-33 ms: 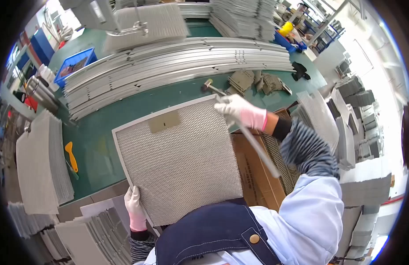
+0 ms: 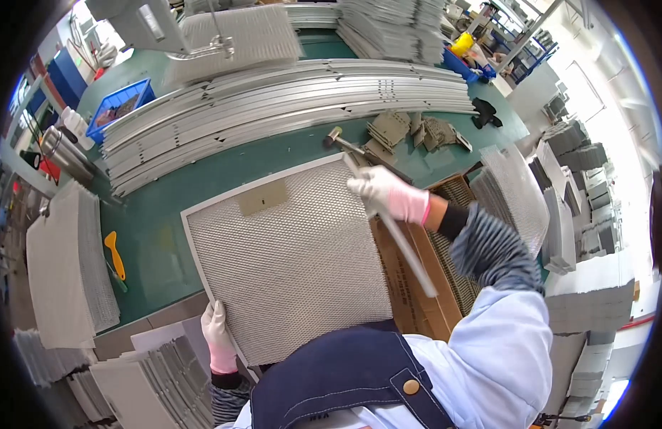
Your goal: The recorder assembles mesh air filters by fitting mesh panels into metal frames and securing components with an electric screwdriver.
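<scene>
A square metal mesh panel leans from the green table's front edge against my apron. Pale frame strips edge its far and left sides, while its right side shows bare mesh. A small tan plate lies on the mesh near the far edge. My left hand, in a white and pink glove, is closed on the panel's lower left side. With its fingers closed, my right hand grips a thin pale metal strip near the panel's far right corner. The strip's lower end slants away from the panel, over a cardboard box.
A hammer and several tan plates lie beyond the panel. Long metal strips are stacked across the table. A yellow-handled tool and a stack of mesh sheets are at left.
My right hand has shifted slightly left and down. The strip's lower end has swung left, closer to the panel's right side. My left hand stays on the panel.
</scene>
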The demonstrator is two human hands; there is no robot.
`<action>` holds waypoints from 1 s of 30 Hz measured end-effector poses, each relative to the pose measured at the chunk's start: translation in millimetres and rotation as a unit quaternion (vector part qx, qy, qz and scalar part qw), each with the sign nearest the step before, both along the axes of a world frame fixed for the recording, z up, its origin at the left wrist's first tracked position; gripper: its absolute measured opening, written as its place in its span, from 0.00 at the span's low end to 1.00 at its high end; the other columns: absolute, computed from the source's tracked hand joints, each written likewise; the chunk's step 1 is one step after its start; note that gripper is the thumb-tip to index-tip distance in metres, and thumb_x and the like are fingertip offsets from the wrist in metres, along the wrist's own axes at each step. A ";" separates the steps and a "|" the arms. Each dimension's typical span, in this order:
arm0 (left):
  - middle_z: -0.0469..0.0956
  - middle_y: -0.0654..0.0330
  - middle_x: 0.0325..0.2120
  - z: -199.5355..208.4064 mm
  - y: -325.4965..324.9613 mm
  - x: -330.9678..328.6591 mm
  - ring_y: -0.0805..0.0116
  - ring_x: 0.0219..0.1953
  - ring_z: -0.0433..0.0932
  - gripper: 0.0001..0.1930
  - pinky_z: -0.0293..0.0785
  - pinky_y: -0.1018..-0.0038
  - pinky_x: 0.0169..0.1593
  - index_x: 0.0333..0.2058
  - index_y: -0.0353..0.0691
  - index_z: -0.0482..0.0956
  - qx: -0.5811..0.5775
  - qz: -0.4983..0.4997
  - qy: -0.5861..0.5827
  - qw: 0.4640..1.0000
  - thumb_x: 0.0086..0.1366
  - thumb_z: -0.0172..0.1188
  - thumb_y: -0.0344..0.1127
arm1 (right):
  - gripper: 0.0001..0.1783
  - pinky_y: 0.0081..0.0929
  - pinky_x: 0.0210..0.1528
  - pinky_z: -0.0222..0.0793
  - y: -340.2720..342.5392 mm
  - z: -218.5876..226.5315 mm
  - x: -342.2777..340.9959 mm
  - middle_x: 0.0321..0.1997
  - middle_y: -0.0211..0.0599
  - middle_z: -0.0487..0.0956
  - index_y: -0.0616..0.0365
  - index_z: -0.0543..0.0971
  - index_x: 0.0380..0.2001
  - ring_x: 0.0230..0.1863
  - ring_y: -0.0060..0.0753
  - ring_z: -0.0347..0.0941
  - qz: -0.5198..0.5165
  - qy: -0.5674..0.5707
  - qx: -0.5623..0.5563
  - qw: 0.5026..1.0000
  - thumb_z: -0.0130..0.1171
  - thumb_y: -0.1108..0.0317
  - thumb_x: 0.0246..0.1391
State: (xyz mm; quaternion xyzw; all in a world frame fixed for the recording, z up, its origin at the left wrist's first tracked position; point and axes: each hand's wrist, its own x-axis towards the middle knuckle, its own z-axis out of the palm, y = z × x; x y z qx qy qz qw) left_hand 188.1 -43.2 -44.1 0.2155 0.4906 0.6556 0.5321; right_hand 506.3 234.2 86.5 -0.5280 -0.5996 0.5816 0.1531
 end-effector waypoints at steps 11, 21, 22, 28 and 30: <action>0.77 0.57 0.44 24.4 -3.4 19.1 0.71 0.44 0.75 0.24 0.70 0.75 0.51 0.53 0.25 0.69 -0.141 -0.008 0.112 0.984 0.70 0.52 0.43 | 0.27 0.24 0.50 0.67 -171.6 -117.5 85.9 0.45 0.29 0.75 0.65 0.70 0.53 0.46 0.19 0.70 -0.077 0.190 -0.319 0.925 0.54 0.52 0.63; 0.73 0.67 0.30 101.6 -61.2 -18.8 0.81 0.31 0.71 0.13 0.68 0.83 0.35 0.48 0.32 0.73 -0.182 0.172 0.406 0.879 0.68 0.48 0.30 | 0.08 0.17 0.36 0.59 -110.2 -93.5 -20.5 0.29 0.18 0.68 0.59 0.74 0.40 0.30 0.11 0.59 -0.034 0.362 -0.130 0.923 0.54 0.66 0.61; 0.74 0.66 0.32 108.5 -74.5 -44.6 0.82 0.31 0.71 0.13 0.67 0.84 0.34 0.48 0.31 0.73 -0.208 0.239 0.362 0.877 0.68 0.48 0.29 | 0.07 0.16 0.36 0.59 -108.7 -78.9 -49.3 0.29 0.18 0.68 0.60 0.74 0.39 0.30 0.11 0.60 -0.024 0.426 -0.143 0.893 0.54 0.68 0.60; 0.76 0.60 0.36 189.3 -104.4 -111.8 0.74 0.39 0.75 0.17 0.72 0.76 0.43 0.51 0.31 0.71 0.083 0.379 0.384 0.838 0.72 0.46 0.38 | 0.13 0.16 0.31 0.57 -149.2 -26.6 -142.3 0.31 0.20 0.69 0.61 0.72 0.46 0.28 0.12 0.61 0.080 0.533 -0.139 0.831 0.54 0.71 0.58; 0.76 0.58 0.37 196.1 -94.7 -124.3 0.72 0.41 0.76 0.19 0.73 0.73 0.47 0.52 0.30 0.70 0.117 0.352 0.447 0.814 0.72 0.44 0.40 | 0.11 0.19 0.31 0.61 -134.6 13.2 -160.1 0.31 0.25 0.71 0.62 0.74 0.43 0.29 0.18 0.64 0.156 0.502 0.095 0.846 0.52 0.71 0.57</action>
